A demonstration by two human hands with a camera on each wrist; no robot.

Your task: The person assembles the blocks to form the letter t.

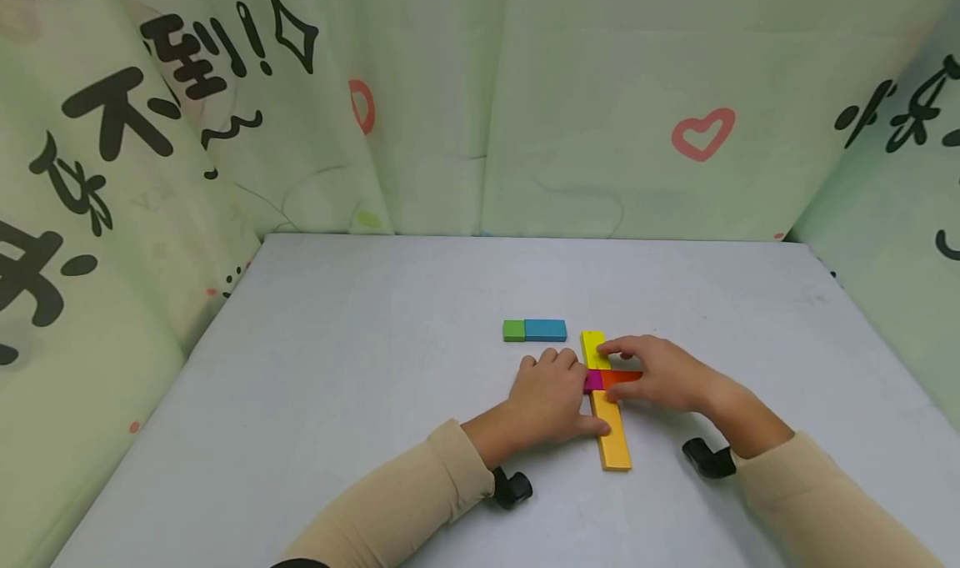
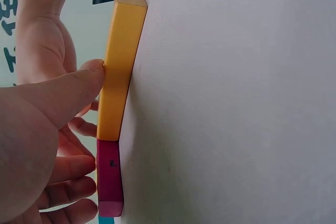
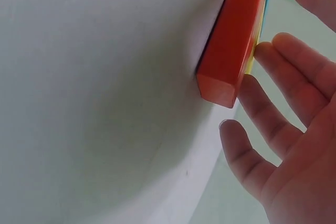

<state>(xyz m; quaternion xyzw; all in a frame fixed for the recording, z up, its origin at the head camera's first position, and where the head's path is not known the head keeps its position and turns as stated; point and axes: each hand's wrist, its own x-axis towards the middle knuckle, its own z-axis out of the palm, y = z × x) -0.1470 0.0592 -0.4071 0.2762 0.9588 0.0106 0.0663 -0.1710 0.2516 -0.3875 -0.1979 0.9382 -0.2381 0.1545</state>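
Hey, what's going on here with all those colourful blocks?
Somebody's left hand has its thumb against the long yellow-orange block and its fingers beside the purple block. The right hand has a finger on the yellow block. Those three and the red-orange block sit together in a cross-like shape on the white table. A green block and a blue block lie end to end, apart from it.

The white tabletop (image 1: 375, 343) looks matt and faintly textured. On it, the amber block (image 1: 617, 455) and the red-orange block (image 3: 226, 45) look smooth with a soft sheen. Beyond the tabletop, the pale green curtain (image 1: 585, 92) looks like matt, folded cloth.
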